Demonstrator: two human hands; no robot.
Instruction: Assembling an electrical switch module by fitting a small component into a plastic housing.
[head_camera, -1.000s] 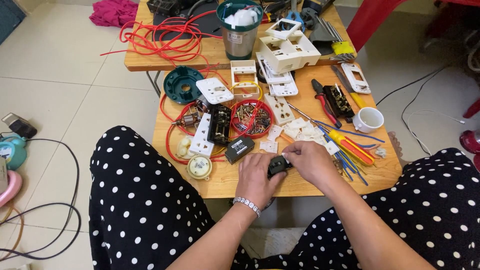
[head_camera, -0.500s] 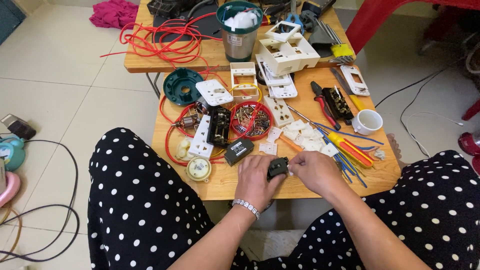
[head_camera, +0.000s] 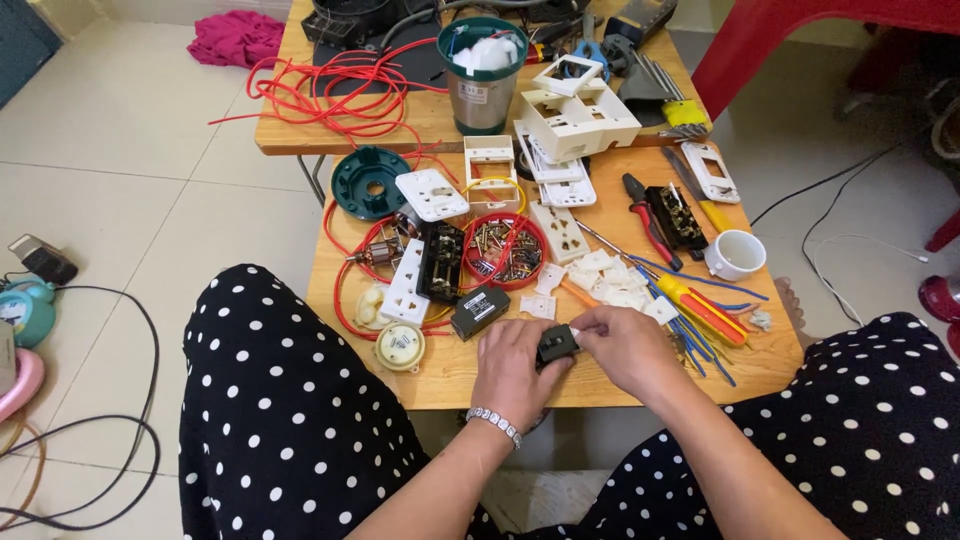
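Low wooden table (head_camera: 450, 375) w/ near edge just past both hands; bare strip of wood only along that front edge and at front-left corner. Rest of top crowded. Second wooden table (head_camera: 290, 130) butted behind, its front lip overlapping the first.

Left hand (head_camera: 512, 368) and right hand (head_camera: 625, 350) meet over front-centre of table, close to the edge. Small black rectangular switch block (head_camera: 556, 345) pinched between them: left fingers curled narrow round its left side, right thumb and forefinger closed on its right side w/ a small white bit at the tips. Block looks dark, boxy, matt; top face w/ faint ribs, detail too small to tell. Whether it rests on the wood or sits just above: cannot tell.

Just left of left hand: black box-shaped module with white label (head_camera: 479, 310), apart from the fingers. Further left, round cream dial part (head_camera: 399, 346) near front-left corner. Just behind right hand: heap of small white plastic clips (head_camera: 610, 280), close to the knuckles. Right of right hand: yellow-and-red handled screwdriver (head_camera: 702, 310) lying aslant over blue wires (head_camera: 700, 345), tight room that side.

Mid-table: red round plastic tray of metal screws (head_camera: 503, 250), white ceramic cup (head_camera: 735, 255) near right edge, red-handled pliers (head_camera: 648, 215).

Silver beaded bracelet (head_camera: 493, 424) on left wrist, off the table edge, over black polka-dot trousers (head_camera: 290, 420).
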